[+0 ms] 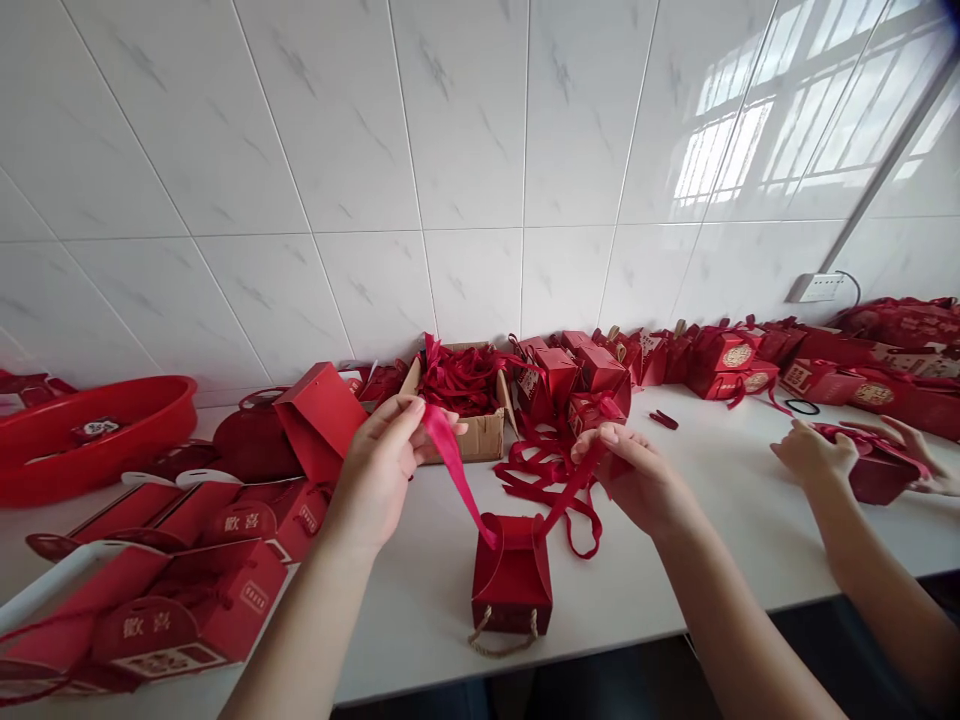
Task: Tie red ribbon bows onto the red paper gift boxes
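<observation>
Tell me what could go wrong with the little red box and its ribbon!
The left hand and right hand each hold ribbon above the little red box, so an uneven pull might tip it. The box stands near the front edge of the white table, so a bump could knock it off. Loose ribbons lie close behind it and might get tangled in.

open tabletop (615, 600) lies right of the small box (512, 590); loose ribbon (546, 470) crowds behind it.

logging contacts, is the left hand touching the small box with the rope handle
Apart. The head view shows the left hand pinching the ribbon, tabletop visible between hand and box.
</observation>
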A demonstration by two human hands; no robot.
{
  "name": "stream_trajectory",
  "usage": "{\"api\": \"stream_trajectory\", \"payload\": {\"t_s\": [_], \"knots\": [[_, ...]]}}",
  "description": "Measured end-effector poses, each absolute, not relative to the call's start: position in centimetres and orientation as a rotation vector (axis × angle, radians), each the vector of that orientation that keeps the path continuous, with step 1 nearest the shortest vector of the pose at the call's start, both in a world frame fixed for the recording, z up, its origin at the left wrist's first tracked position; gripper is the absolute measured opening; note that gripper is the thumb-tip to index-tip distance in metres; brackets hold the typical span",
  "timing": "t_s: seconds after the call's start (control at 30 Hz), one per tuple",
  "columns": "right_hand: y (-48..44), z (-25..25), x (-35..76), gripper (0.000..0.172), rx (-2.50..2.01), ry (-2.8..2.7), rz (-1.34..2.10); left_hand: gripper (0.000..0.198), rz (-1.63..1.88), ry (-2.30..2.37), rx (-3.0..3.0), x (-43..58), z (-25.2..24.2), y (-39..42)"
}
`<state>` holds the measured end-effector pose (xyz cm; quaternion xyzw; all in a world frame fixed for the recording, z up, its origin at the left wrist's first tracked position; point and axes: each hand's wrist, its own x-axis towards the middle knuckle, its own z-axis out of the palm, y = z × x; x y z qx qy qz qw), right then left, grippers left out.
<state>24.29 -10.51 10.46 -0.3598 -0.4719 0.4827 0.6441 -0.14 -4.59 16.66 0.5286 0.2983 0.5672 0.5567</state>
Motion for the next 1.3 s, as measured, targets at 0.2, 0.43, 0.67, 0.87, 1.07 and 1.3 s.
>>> {"api": "stream_trajectory", "payload": {"t_s": [0.2,0.43,0.67,0.87,1.07,1.3], "knots": [[-11.0,11.0,23.7,0.046,-0.753,-1.134,0.928,0.022,1.430,0.751,1.515,0.8,17.7,-5.0],[-11.6,11.1,23.7,0.037,-0.777,-1.365,0.740,0.019,1.494,0.769,1.698,1.6,18.1,-5.5],[-11.4,11.9,23.9,0.030,-0.627,-1.443,0.664,0.023,1.474,0.723,1.819,1.8,18.8,-5.7],[-11.3,11.9,23.7,0.025,-0.643,-1.360,0.651,0.024,1.448,0.671,1.848,1.9,18.6,-5.3],[-11.5,12.2,23.0,0.025,-0.666,-1.376,0.605,0.026,1.494,0.640,1.790,2.1,18.0,-5.1],[-11.3,11.7,22.5,0.026,-0.704,-1.399,0.578,0.021,1.588,0.623,1.753,2.2,18.1,-5.1]]}}
